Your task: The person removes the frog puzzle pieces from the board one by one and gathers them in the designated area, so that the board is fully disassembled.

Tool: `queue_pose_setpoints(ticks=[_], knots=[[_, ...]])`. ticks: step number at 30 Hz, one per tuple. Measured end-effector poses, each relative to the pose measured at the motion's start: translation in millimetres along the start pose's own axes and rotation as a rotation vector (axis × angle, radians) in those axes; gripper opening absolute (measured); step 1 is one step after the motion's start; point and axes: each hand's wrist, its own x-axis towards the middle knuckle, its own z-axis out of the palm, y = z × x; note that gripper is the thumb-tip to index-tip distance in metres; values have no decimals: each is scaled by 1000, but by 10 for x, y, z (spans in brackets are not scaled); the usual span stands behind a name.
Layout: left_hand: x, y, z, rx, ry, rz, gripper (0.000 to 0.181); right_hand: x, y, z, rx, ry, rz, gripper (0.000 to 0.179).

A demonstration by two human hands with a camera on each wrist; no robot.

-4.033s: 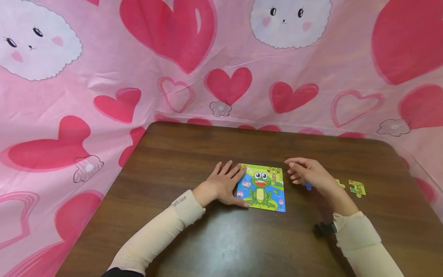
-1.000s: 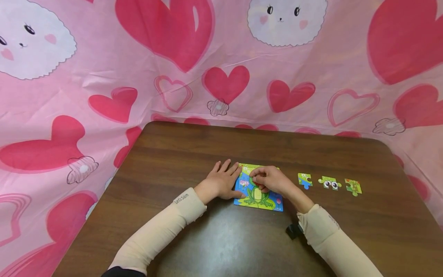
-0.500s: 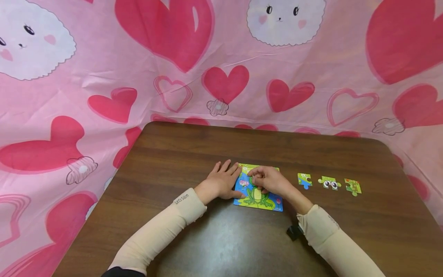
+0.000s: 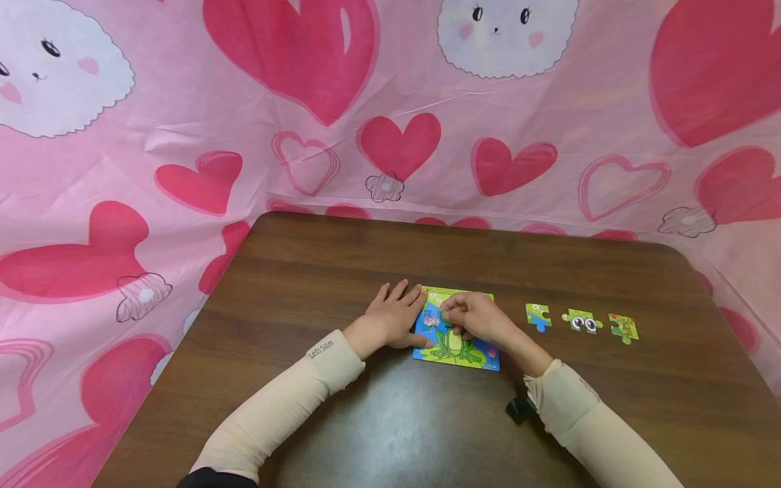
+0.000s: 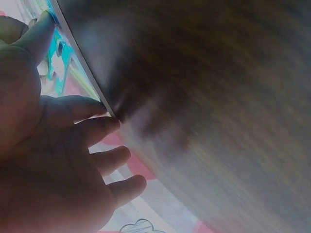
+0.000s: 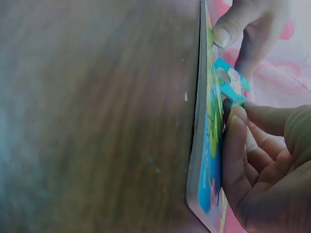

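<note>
A square frog jigsaw puzzle [image 4: 454, 352] lies flat on the table. Spread fingers of my left hand [image 4: 390, 320] rest along its left edge, with the thumb on the lower left part. Over the puzzle's middle, my right hand [image 4: 478, 317] pinches a jigsaw piece [image 6: 233, 81] between thumb and forefinger. That piece is blue with a pink lotus and a green bit; in the right wrist view it stands tilted up from the board. The right hand hides much of the upper right of the picture, including the frog's face area.
Three loose jigsaw pieces lie in a row to the right: a blue and green piece [image 4: 539, 317], one with frog eyes [image 4: 582, 322], and a tree piece [image 4: 624, 328]. A brown wooden table [image 4: 342, 257] bears everything. Pink heart-print cloth [image 4: 342, 81] hangs behind and at left.
Since four seconds ago, my right hand has moved left from beside the puzzle to over its middle and now pinches the lotus piece. Over the last second both hands have hardly moved.
</note>
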Motion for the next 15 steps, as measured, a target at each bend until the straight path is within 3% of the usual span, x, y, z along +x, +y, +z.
queue_pose_setpoints(ticks=[8, 15], knots=[[6, -4, 7, -12, 2, -4, 99, 31, -2, -27, 35, 20, 44, 26], [-1, -2, 7, -10, -4, -8, 99, 18, 63, -112, 158, -8, 88, 36]])
